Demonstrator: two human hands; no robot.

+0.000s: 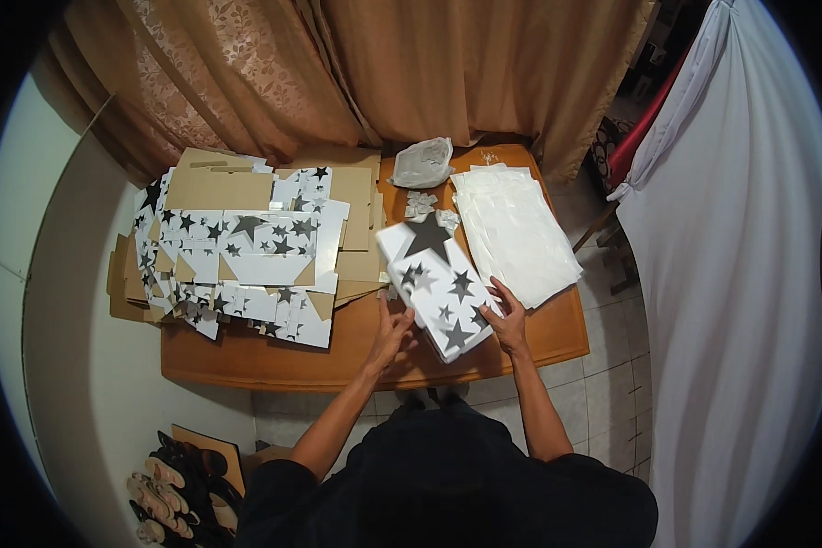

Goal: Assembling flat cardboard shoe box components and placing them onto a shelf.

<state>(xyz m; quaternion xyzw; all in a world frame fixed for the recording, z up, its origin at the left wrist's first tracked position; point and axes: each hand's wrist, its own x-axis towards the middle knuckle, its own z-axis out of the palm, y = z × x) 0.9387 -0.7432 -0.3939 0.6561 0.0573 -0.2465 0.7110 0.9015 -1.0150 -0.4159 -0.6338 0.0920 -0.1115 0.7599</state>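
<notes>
A white cardboard box printed with black and grey stars sits at a slant in front of me, over the middle of the table. My right hand grips its right edge, thumb on the starred face and fingers along the side. Beside the lower left edge is my left hand, its fingers apart and the thumb close to the box; part of this hand may be hidden by the box. Left of it lie stacked flat star-printed cardboard blanks, some showing plain brown sides.
A stack of white sheets covers the table's right side. Behind the box are a clear plastic bag and several small whitish packets. Brown curtains hang behind the wooden table; shoes stand at lower left.
</notes>
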